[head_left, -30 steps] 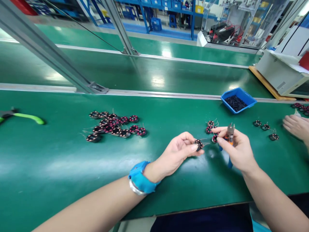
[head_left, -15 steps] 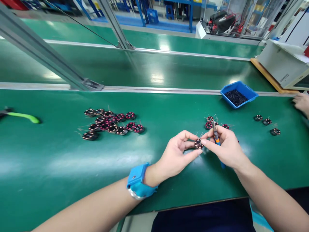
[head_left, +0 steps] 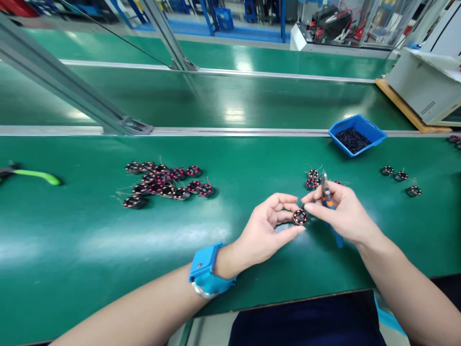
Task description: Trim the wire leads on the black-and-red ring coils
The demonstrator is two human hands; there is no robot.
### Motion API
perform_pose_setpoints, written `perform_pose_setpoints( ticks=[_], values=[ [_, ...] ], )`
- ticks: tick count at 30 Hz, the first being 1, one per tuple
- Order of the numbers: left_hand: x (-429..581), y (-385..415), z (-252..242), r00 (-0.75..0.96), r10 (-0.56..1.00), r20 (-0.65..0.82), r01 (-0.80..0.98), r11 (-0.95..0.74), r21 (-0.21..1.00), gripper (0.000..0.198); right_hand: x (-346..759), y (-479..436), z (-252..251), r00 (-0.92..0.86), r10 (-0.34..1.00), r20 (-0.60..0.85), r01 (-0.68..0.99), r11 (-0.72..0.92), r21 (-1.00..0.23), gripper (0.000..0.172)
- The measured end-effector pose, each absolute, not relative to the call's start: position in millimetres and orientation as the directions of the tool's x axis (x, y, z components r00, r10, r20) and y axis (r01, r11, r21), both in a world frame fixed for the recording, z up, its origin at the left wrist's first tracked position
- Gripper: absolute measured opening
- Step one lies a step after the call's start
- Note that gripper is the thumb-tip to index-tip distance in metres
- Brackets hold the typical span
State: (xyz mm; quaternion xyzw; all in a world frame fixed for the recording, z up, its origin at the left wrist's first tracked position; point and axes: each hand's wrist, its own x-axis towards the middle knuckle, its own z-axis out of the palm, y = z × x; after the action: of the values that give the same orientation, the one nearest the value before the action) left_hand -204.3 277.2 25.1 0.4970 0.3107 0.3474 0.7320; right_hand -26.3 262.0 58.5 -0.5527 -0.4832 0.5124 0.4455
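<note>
My left hand [head_left: 267, 226], with a blue strap on its wrist, pinches a small round motor stator [head_left: 299, 217] between thumb and fingers. Copper windings ring the stator's face, and thin wire ends rise from its top. Just to the right, my right hand [head_left: 344, 211] keeps a pair of pliers [head_left: 328, 199] with blue and orange handles in its palm, jaws pointing away from me. Its thumb and index fingertips come together by the wire ends; whether they grip a wire I cannot tell. Behind this hand lie several more stators [head_left: 311, 183], partly covered by it.
A larger group of stators [head_left: 167, 185] lies on the green table at left. Beyond it is a tool with a bright green handle [head_left: 38, 176]. A blue bin [head_left: 376, 139] of small black pieces stands at the back right, near three stators [head_left: 401, 176].
My right hand has shifted a little right with the pliers, off the stator's face. The stator is more exposed in my left hand. Another person's hand has left the right edge.
</note>
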Motion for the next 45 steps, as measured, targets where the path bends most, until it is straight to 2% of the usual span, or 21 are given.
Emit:
perform_pose_setpoints(
  ticks=[4,7,12,15,18,21,24,28,31,36,45],
  values=[
    [-203,275,27,0.584,0.801,-0.13,-0.202,0.299,0.933,0.045,-38,258,55,-0.048,0.986,-0.157,0.16,-0.147,-0.976,0.022],
    [-203,273,30,0.62,0.767,-0.168,-0.166,0.337,0.927,0.046,-38,262,55,-0.036,0.992,-0.121,0.094,-0.117,-0.989,0.021],
    [-203,274,31,0.675,0.698,-0.239,-0.146,0.444,0.884,0.044,-20,267,60,0.17,0.984,-0.049,-0.035,-0.044,-0.998,0.023],
    [-202,277,28,0.667,0.693,-0.272,-0.169,0.497,0.851,0.038,-12,255,60,0.199,0.979,-0.036,0.065,-0.05,-0.997,0.02],
    [-202,280,26,0.673,0.683,-0.285,-0.188,0.53,0.827,0.034,-13,236,56,0.115,0.992,-0.042,0.224,-0.067,-0.972,0.015],
    [-203,280,24,0.68,0.682,-0.269,-0.212,0.535,0.818,0.035,-14,225,57,0.022,0.998,-0.055,0.313,-0.059,-0.948,0.014],
    [-203,280,21,0.681,0.686,-0.254,-0.234,0.533,0.813,0.038,-9,229,66,-0.151,0.974,-0.169,0.353,-0.107,-0.929,0.021],
    [-203,280,20,0.676,0.694,-0.247,-0.227,0.515,0.827,0.04,0,244,76,-0.412,0.797,-0.442,0.337,-0.318,-0.886,0.028],
    [-202,281,21,0.665,0.702,-0.255,-0.218,0.509,0.833,0.04,2,250,70,-0.451,0.69,-0.566,0.418,-0.397,-0.817,0.027],
    [-201,280,23,0.661,0.704,-0.262,-0.188,0.492,0.85,0.041,1,254,58,-0.463,0.635,-0.618,0.428,-0.45,-0.783,0.021],
    [-203,278,24,0.665,0.704,-0.25,-0.115,0.427,0.897,0.04,0,257,61,-0.465,0.606,-0.645,0.44,-0.474,-0.762,0.027]
  ],
)
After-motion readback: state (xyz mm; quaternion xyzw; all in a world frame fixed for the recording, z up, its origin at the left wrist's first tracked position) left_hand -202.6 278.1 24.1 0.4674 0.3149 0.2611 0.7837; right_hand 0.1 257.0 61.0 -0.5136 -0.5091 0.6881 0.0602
